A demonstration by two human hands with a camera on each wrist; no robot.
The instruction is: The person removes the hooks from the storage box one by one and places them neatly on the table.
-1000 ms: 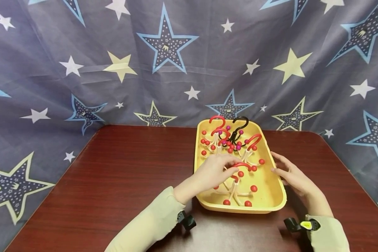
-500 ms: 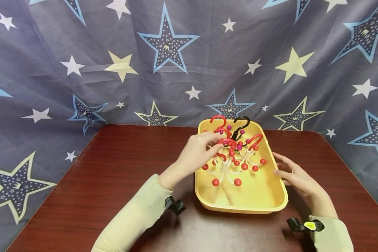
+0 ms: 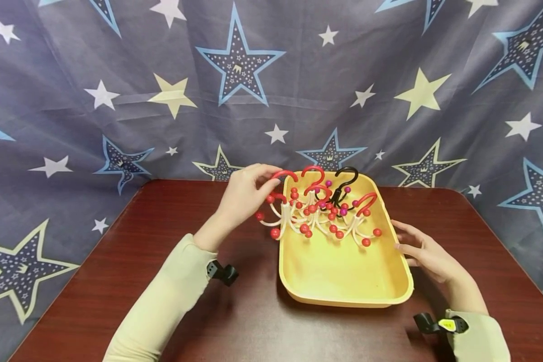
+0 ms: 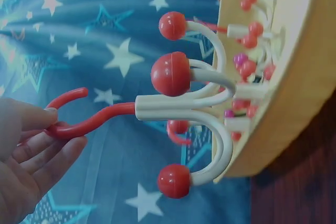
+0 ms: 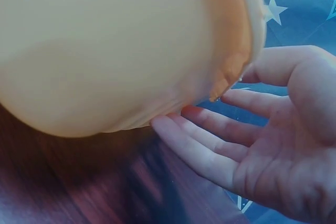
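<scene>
My left hand [image 3: 246, 193] pinches the red hook of a white multi-arm hanger [image 4: 157, 107] tipped with red balls. In the head view this hanger hangs over the left rim of a yellow plastic tray [image 3: 344, 276], some of its arms outside the rim. Several similar red-hooked hangers [image 3: 361, 216] and a black hanger [image 3: 338, 195] with purple balls lie in the tray's far half. At the tray's right side is my right hand [image 3: 427, 254], thumb near the rim and extended fingers against the outer wall, as the right wrist view shows.
The tray stands on a dark reddish-brown table [image 3: 199, 221]. Behind the table's far edge hangs a grey-blue curtain [image 3: 131, 60] printed with stars. Black camera mounts [image 3: 221, 271] sit on both wrists.
The left hand has carried the hanger from the tray's near half up and left to over its left rim. The right hand stays at the tray's right side.
</scene>
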